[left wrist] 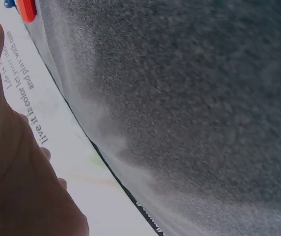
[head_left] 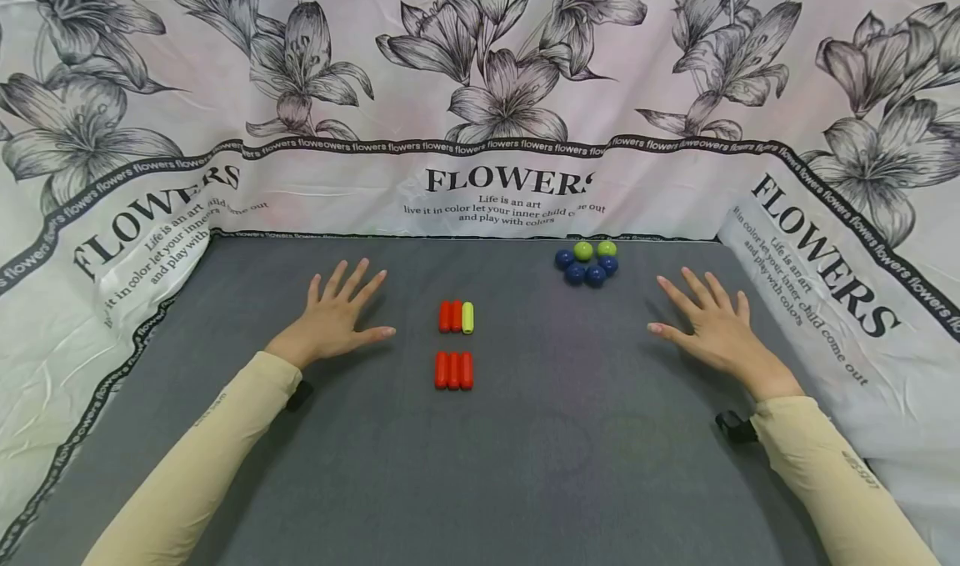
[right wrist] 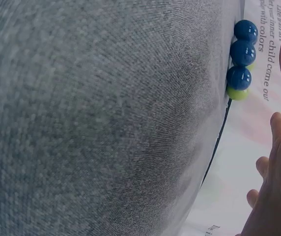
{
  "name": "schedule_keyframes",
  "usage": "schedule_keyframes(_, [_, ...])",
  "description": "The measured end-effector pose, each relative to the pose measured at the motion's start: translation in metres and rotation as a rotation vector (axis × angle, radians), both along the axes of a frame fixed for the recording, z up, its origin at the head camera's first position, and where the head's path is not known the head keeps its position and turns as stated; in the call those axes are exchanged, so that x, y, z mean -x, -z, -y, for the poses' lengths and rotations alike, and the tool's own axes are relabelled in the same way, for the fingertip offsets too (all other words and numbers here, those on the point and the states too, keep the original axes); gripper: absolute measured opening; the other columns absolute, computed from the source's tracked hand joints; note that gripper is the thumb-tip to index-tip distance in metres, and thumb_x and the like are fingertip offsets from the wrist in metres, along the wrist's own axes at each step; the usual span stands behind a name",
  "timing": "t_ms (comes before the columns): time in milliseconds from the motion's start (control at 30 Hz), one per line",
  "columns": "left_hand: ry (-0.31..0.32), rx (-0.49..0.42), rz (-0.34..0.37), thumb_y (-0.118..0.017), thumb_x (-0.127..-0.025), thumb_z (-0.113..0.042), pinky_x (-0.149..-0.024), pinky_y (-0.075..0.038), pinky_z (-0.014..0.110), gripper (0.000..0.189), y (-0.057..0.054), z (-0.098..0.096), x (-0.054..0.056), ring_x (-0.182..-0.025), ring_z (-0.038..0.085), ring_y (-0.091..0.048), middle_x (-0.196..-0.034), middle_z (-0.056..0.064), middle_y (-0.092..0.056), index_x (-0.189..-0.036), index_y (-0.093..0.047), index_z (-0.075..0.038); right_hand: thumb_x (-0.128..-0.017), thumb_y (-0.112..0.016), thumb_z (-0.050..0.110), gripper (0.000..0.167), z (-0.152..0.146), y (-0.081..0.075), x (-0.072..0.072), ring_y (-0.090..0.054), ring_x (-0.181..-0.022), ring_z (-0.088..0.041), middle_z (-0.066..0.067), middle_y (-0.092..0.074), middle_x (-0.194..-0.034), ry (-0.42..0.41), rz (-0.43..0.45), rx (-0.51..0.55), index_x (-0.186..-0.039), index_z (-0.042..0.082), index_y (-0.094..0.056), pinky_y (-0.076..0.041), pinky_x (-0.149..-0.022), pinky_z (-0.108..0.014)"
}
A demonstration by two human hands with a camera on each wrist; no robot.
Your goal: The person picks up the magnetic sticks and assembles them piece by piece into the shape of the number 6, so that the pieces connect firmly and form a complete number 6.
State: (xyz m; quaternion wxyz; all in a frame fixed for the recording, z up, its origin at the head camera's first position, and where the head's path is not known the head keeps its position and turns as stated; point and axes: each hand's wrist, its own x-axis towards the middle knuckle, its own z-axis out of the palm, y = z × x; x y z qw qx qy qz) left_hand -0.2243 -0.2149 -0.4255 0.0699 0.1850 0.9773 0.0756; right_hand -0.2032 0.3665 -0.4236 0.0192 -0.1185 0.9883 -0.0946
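My left hand (head_left: 332, 320) is spread over the left of the grey table, fingers straight, holding nothing. To its right lie two short rows of small rods: red rods (head_left: 445, 317) beside a yellow-green rod (head_left: 468, 318), and nearer to me three red rods (head_left: 453, 371) side by side. On the right, my right hand (head_left: 712, 333) is also spread with straight fingers and holds nothing. Beyond it to the left, blue balls (head_left: 574, 274) and two green balls (head_left: 583, 251) cluster by the back edge. The right wrist view shows blue balls (right wrist: 242, 52) past the thumb.
The grey cloth surface (head_left: 525, 466) ends at a white flower-printed curtain (head_left: 510, 187), which rises behind it and along both sides. Black wrist straps (head_left: 735, 427) show at the sleeve cuffs.
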Motion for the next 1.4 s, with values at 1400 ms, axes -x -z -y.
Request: schedule_keyframes(1400, [0.194,-0.518,0.129,-0.073,-0.089,-0.039,-0.118,-0.031,0.055,0.068,0.003,-0.088,0.029,-0.14,0.029,-0.038,-0.15,0.005,-0.046,-0.147,-0.045,-0.015,-0.095,-0.057,0.054,0.074,0.018,0.001,0.066,-0.031,-0.146,-0.043,-0.017,-0.034,-0.159,0.115,0.093,0.51,-0.157,0.028,-0.026,-0.029,-0.114,-0.063])
